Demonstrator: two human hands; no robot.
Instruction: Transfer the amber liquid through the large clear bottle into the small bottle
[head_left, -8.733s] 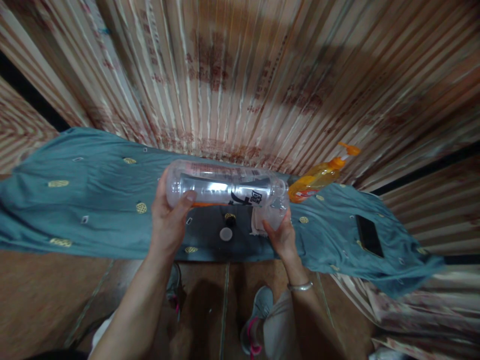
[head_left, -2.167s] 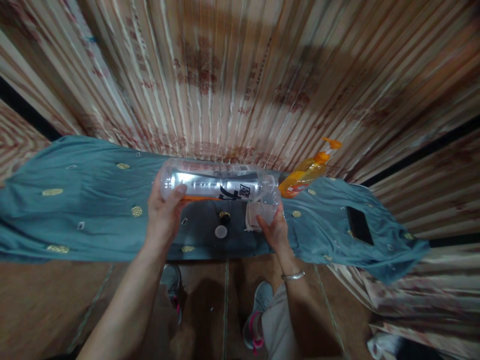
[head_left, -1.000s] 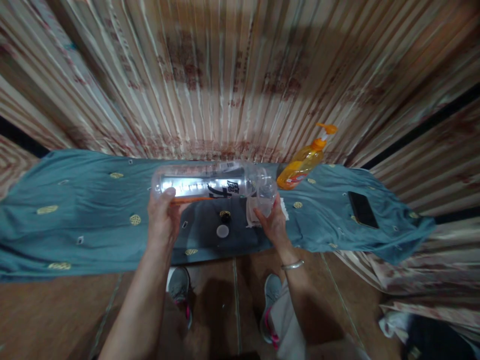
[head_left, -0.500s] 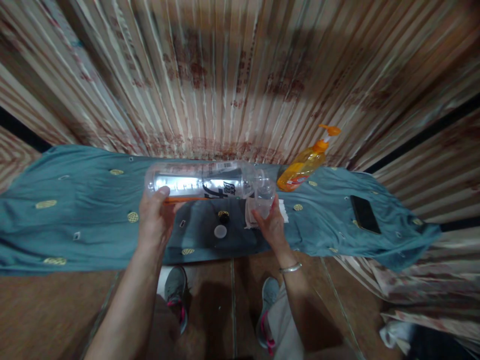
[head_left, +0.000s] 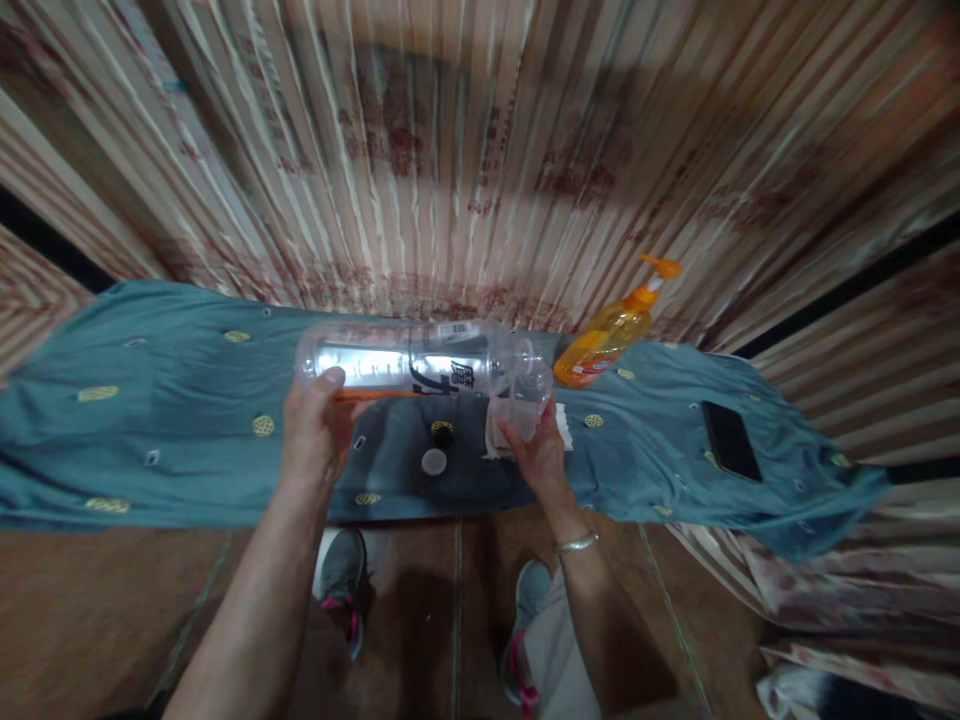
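A large clear plastic bottle with a silver label and dark lettering is tipped on its side above the cloth, its neck to the right. My left hand is closed around its base end, thumb on the near side. At the bottle's mouth, my right hand grips a clear plastic cup. Whether the neck reaches inside the cup is hard to make out, and no flow of liquid shows. Below the bottle lie a small black cap and a round whitish lid.
A pale tissue packet lies under the cup. Behind it and to the right stands an orange pump bottle. A black phone rests farther right on the green patterned cloth. A pleated curtain hangs behind.
The view has shifted slightly. Against the cloth, the bottle and my hands sit a touch farther right, with both grips the same.
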